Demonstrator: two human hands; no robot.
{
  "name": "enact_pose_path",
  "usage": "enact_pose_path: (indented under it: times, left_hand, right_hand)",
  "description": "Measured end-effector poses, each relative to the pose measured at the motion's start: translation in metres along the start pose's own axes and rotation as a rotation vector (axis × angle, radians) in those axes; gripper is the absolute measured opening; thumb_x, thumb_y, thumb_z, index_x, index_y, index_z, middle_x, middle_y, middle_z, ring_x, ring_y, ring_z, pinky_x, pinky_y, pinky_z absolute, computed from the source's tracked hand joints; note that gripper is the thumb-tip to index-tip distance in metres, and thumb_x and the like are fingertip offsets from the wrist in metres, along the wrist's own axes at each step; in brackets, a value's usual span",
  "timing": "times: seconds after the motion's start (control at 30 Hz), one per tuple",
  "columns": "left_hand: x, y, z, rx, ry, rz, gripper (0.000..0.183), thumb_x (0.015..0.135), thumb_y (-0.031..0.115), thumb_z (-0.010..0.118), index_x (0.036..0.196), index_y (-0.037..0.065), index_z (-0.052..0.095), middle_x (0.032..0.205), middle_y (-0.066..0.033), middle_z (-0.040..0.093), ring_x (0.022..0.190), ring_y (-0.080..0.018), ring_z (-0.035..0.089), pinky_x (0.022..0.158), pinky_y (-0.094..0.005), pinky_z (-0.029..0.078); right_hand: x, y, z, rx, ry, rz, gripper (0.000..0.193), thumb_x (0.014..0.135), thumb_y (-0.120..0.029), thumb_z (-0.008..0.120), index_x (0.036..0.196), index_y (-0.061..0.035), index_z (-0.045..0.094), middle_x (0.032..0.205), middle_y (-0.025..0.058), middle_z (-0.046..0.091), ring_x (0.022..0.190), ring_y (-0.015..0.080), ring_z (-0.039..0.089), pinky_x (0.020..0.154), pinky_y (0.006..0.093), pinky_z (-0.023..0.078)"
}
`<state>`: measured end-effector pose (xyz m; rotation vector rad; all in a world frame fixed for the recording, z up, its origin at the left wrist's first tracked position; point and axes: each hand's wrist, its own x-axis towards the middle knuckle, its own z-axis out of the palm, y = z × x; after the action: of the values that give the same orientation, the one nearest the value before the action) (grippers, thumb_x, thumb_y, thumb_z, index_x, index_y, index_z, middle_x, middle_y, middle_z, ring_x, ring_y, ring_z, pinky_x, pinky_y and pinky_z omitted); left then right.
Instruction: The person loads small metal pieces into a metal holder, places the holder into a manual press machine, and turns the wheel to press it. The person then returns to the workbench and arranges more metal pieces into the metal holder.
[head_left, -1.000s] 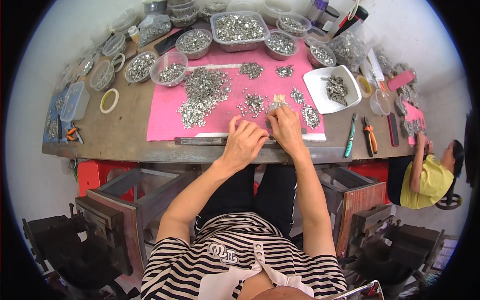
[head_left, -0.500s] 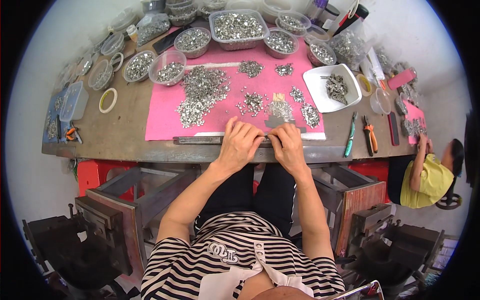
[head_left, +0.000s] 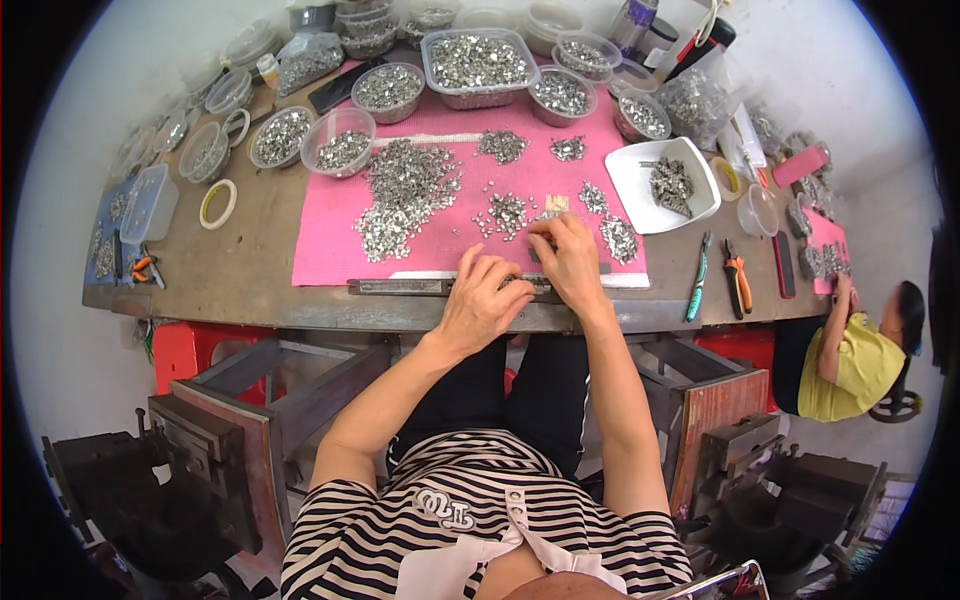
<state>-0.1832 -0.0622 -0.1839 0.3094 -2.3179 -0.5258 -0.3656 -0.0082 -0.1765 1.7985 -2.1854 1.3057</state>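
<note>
A long narrow metal bar (head_left: 400,287) lies along the table's front edge. My left hand (head_left: 485,298) rests over its middle with bent fingers, thumb and index close together; what they hold is hidden. Beyond the bar, my right hand (head_left: 568,262) reaches over the pink mat (head_left: 325,225), fingertips bent down together beside a dark grey flat piece. Whether a small part is between them cannot be seen. Just left of those fingertips is a small pile of silver metal pieces (head_left: 507,213). A small tan patch (head_left: 556,203) shows above the right hand.
Larger heaps of metal pieces (head_left: 410,185) cover the mat's left half. A white tray (head_left: 625,180), green-handled tweezers or pliers (head_left: 699,280) and orange-handled pliers (head_left: 739,278) lie to the right. Tubs of parts (head_left: 478,60) line the back. Another person in yellow (head_left: 848,370) sits far right.
My right hand has left the bar, moving forward onto the mat beside the small pieces. My left hand stays at the bar, its fingers slightly shifted.
</note>
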Motion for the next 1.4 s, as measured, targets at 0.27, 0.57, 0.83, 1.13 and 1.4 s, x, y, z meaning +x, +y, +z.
enact_pose_path:
  times: [0.27, 0.57, 0.83, 1.13, 1.4]
  left_hand:
    - [0.001, 0.0, 0.002, 0.0, 0.041, -0.01, 0.015, 0.084, 0.012, 0.076, 0.097, 0.009, 0.069, 0.099, -0.0046, 0.063, 0.103, -0.0252, 0.059, 0.108, -0.0518, 0.039]
    - [0.007, 0.006, 0.008, 0.006, 0.096, -0.084, 0.013, 0.084, 0.01, 0.075, 0.095, 0.008, 0.067, 0.094, -0.0057, 0.064, 0.095, -0.0266, 0.06, 0.102, -0.0477, 0.043]
    - [0.006, 0.002, 0.005, -0.178, 0.125, -0.135, 0.012, 0.088, 0.002, 0.07, 0.099, 0.002, 0.066, 0.094, -0.0115, 0.064, 0.093, -0.0334, 0.062, 0.098, -0.0501, 0.048]
    - [0.007, 0.004, 0.003, -0.15, 0.094, -0.14, 0.013, 0.089, 0.001, 0.07, 0.1, 0.001, 0.064, 0.095, -0.0126, 0.067, 0.092, -0.0354, 0.064, 0.099, -0.0509, 0.05]
    - [-0.028, -0.02, -0.059, -0.013, 0.28, -0.262, 0.015, 0.086, 0.002, 0.074, 0.099, 0.003, 0.067, 0.097, -0.012, 0.068, 0.096, -0.0323, 0.064, 0.1, -0.047, 0.047]
  right_hand:
    - [0.014, 0.003, 0.011, -0.197, -0.077, -0.04, 0.01, 0.086, -0.011, 0.072, 0.092, -0.0042, 0.067, 0.089, 0.0115, 0.063, 0.088, 0.0324, 0.061, 0.08, 0.044, 0.041]
    - [-0.023, -0.02, -0.03, 0.06, -0.082, 0.051, 0.006, 0.089, -0.004, 0.068, 0.09, -0.0028, 0.063, 0.087, 0.0104, 0.061, 0.085, 0.0294, 0.06, 0.079, 0.041, 0.04]
    - [-0.048, -0.028, -0.03, 0.001, -0.013, -0.061, 0.01, 0.086, 0.0, 0.07, 0.092, -0.0031, 0.062, 0.09, 0.0083, 0.06, 0.086, 0.029, 0.057, 0.08, 0.0399, 0.041]
    - [-0.052, -0.026, -0.022, 0.082, 0.031, 0.051, 0.008, 0.087, -0.005, 0.072, 0.093, -0.0055, 0.067, 0.093, 0.0059, 0.065, 0.089, 0.0268, 0.058, 0.081, 0.0384, 0.041]
    - [-0.056, -0.024, -0.018, 0.052, 0.057, 0.052, 0.012, 0.085, -0.011, 0.077, 0.092, -0.0068, 0.068, 0.093, 0.0048, 0.065, 0.089, 0.0257, 0.058, 0.082, 0.0386, 0.041]
